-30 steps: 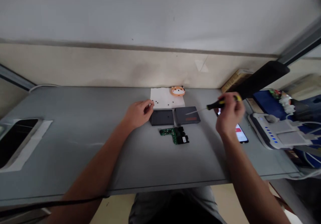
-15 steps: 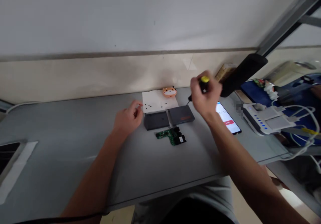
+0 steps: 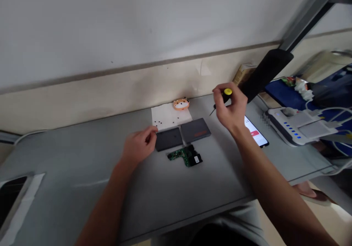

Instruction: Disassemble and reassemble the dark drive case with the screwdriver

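My right hand (image 3: 231, 106) is closed round a screwdriver (image 3: 227, 93) with a yellow cap, its tip slanting down to the left above the desk. My left hand (image 3: 139, 143) has its thumb and fingertips together beside the dark case half (image 3: 169, 138); anything between them is too small to tell. Touching that half on the right is a second dark case part (image 3: 195, 130) with red lettering. A green circuit board (image 3: 187, 155) lies in front of both. Behind them, several tiny screws dot a white paper (image 3: 167, 116), with an orange animal-faced case (image 3: 181, 104) at its back edge.
A lit phone (image 3: 256, 134) lies right of my right wrist, with a white power strip (image 3: 298, 125) and cables beyond. A black padded post (image 3: 268, 73) rises behind my right hand. At the far left is a dark panel with a pale frame (image 3: 26, 202).
My right hand and the screwdriver have lifted away from the lettered case part. My left fingers have closed together near the paper's front corner. The view has shifted and tilted slightly.
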A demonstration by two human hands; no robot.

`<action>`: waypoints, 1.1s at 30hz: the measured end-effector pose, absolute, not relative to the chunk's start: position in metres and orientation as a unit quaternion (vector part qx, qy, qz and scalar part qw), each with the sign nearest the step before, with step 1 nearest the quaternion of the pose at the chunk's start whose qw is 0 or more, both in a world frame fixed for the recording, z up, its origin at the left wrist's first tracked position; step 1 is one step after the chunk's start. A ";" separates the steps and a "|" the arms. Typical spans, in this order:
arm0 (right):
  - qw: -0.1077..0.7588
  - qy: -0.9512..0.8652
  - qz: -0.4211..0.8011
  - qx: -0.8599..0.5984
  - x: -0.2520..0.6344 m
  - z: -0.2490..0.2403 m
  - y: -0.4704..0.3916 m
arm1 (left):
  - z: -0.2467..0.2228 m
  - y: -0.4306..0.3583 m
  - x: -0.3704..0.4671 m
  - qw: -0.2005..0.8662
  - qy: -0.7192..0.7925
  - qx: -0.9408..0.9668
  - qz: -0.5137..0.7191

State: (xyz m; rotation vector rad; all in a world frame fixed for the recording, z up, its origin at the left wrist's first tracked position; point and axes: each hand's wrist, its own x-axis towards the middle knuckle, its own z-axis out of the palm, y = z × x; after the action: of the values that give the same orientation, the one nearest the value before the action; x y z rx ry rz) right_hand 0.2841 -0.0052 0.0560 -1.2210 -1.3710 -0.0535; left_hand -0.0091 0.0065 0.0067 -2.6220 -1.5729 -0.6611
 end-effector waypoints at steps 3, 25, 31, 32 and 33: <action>0.670 -0.554 0.043 -0.492 0.298 0.061 -0.006 | 0.006 0.003 -0.005 0.016 -0.469 -0.856 -0.216; -0.045 -0.828 0.262 -0.493 0.241 0.063 -0.075 | 0.024 0.010 -0.030 0.039 -0.454 -0.847 -0.274; -0.027 -0.820 0.297 -0.489 0.247 0.071 -0.061 | 0.022 0.009 -0.027 -0.017 -0.470 -0.854 -0.222; -0.008 -0.817 0.304 -0.490 0.249 0.072 -0.057 | 0.023 0.010 -0.027 -0.028 -0.481 -0.852 -0.207; 0.015 -0.815 0.305 -0.492 0.251 0.071 -0.053 | 0.023 0.010 -0.026 -0.043 -0.492 -0.849 -0.187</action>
State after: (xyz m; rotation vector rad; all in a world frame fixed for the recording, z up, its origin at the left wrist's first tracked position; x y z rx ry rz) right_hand 0.2509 -0.0533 0.0714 -1.5298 -2.5372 0.9497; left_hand -0.0260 0.0097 0.0231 -2.7444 -1.5887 -0.6044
